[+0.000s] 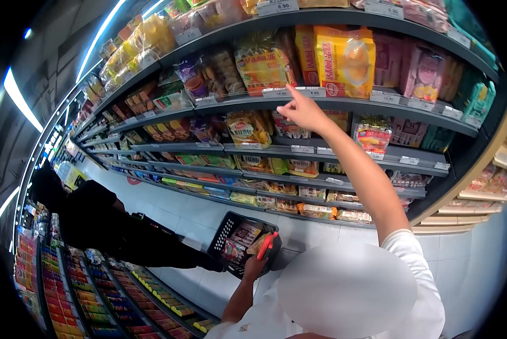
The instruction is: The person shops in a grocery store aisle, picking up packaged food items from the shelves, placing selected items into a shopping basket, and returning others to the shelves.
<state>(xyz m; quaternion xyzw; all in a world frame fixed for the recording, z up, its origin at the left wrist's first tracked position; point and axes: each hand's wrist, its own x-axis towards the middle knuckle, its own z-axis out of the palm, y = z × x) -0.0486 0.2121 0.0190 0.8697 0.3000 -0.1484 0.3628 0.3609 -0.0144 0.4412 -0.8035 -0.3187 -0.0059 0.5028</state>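
My right hand (305,111) is raised in front of the shelves, index finger stretched out and nothing held. Its fingertip is at the price label strip (314,92), below a yellow-orange snack bag (263,66). A larger yellow bag (345,59) stands just to the right. Low down, my left hand (255,265) is closed round the red handle (266,246) of a black shopping basket (222,229). Several packages (243,237) lie inside the basket.
A person in dark clothes (106,226) stands on the left, beside the basket. Long grey shelves (208,103) of packaged food run across the view. Another row of colourful goods (81,294) is at the lower left. Wooden-edged shelves (462,212) stand at the right.
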